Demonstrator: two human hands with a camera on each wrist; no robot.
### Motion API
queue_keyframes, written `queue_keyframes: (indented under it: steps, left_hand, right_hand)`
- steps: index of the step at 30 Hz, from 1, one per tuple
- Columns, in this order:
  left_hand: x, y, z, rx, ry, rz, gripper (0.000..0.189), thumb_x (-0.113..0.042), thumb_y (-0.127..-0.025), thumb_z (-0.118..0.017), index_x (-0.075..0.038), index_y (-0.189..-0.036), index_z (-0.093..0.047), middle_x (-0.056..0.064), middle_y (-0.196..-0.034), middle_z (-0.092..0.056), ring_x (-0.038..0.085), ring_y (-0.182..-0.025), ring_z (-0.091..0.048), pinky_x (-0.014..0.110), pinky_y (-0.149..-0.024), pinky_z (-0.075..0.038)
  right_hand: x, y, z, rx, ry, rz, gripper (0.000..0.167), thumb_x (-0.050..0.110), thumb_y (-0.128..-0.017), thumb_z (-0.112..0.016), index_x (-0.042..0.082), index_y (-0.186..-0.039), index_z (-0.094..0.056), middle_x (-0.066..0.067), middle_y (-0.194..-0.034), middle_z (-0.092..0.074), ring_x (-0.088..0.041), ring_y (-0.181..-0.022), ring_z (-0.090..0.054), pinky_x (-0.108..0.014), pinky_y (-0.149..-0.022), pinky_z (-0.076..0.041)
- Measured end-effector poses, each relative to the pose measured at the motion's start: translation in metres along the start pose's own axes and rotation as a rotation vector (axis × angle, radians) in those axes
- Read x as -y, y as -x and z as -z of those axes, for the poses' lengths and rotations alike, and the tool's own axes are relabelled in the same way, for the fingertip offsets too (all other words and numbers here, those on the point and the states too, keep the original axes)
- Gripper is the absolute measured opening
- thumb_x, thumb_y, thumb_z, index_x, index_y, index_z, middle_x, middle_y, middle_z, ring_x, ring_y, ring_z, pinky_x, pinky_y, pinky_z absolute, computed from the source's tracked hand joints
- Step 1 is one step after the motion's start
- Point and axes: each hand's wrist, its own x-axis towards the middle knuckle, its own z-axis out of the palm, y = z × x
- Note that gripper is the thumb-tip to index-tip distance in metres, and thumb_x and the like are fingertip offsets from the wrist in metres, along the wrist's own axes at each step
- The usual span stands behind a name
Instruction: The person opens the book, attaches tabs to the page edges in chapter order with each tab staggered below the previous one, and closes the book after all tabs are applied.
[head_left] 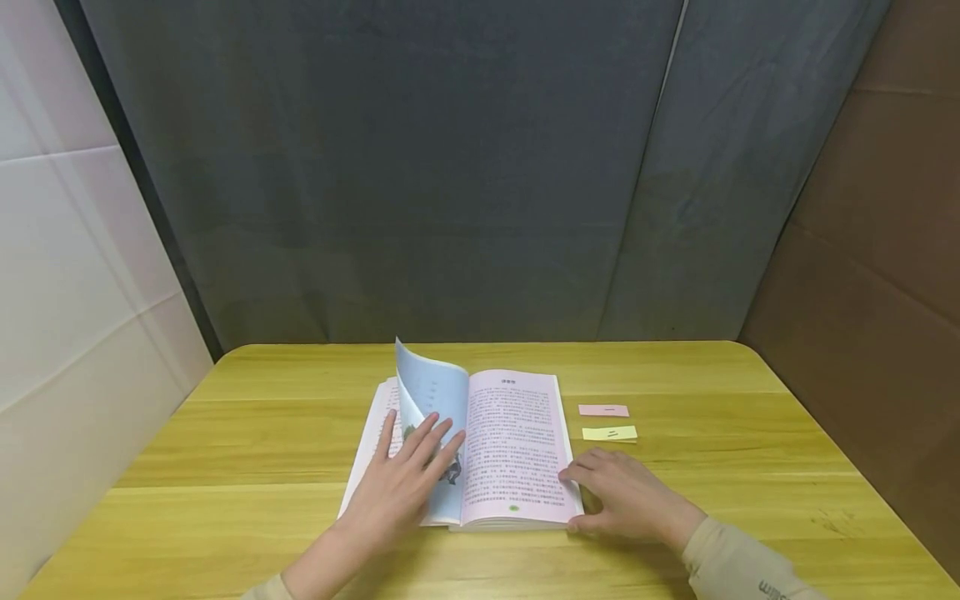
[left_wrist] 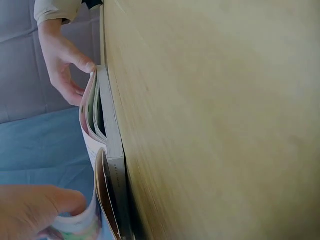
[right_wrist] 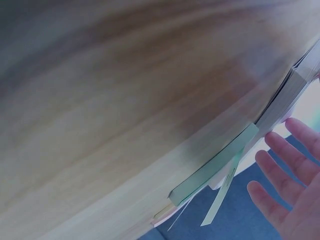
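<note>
An open book (head_left: 517, 450) lies on the table, printed text on its pinkish right page. On its left side a blue illustrated page (head_left: 431, 379) stands partly raised, its far corner curling up. My left hand (head_left: 405, 479) rests on this page with fingers spread; its thumb side shows beside the bent page in the left wrist view. At the book's right edge is my right hand (head_left: 626, 492), thumb by the near corner and fingertips at the page edge. In the right wrist view its fingers (right_wrist: 282, 172) extend loosely toward the book's page block (right_wrist: 285, 95).
Right of the book lie a pink sticky-note pad (head_left: 603, 410) and a yellow one (head_left: 609, 433), each with a short dark mark. A loose strip (right_wrist: 222, 192) sticks up from the pad in the right wrist view. A dark curtain (head_left: 450, 167) hangs behind the wooden table (head_left: 225, 467).
</note>
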Motion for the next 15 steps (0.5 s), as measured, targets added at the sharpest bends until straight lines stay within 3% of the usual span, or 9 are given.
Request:
queue_keyframes:
  steps: [5, 8, 15]
  left_hand:
    - [0.001, 0.003, 0.0, 0.079, -0.048, 0.022, 0.079, -0.02, -0.054, -0.075, -0.009, -0.127, -0.044, 0.013, -0.123, -0.045, 0.033, -0.116, -0.037, 0.061, -0.094, -0.01]
    - [0.001, 0.004, -0.001, 0.094, -0.035, 0.03, 0.077, -0.021, -0.053, -0.076, -0.01, -0.123, -0.047, 0.013, -0.12, -0.047, 0.033, -0.113, -0.039, 0.06, -0.093, -0.014]
    - [-0.009, 0.0, -0.005, 0.126, 0.183, 0.039, 0.051, -0.01, -0.061, -0.064, -0.01, -0.112, -0.056, 0.009, -0.11, -0.054, 0.027, -0.102, -0.05, 0.045, -0.085, -0.038]
  right_hand:
    - [-0.001, 0.0, -0.001, -0.01, 0.003, 0.007, 0.054, 0.051, -0.075, -0.06, 0.014, -0.113, -0.057, 0.002, -0.112, -0.053, -0.019, -0.106, -0.045, -0.044, -0.088, -0.035]
    - [-0.001, 0.0, -0.001, -0.014, 0.006, 0.008, 0.054, 0.051, -0.074, -0.06, 0.014, -0.113, -0.057, 0.002, -0.112, -0.053, -0.019, -0.106, -0.046, -0.044, -0.088, -0.035]
    - [-0.001, 0.0, -0.001, -0.015, 0.004, 0.01, 0.054, 0.05, -0.075, -0.061, 0.013, -0.114, -0.057, 0.002, -0.112, -0.053, -0.019, -0.105, -0.046, -0.044, -0.087, -0.035]
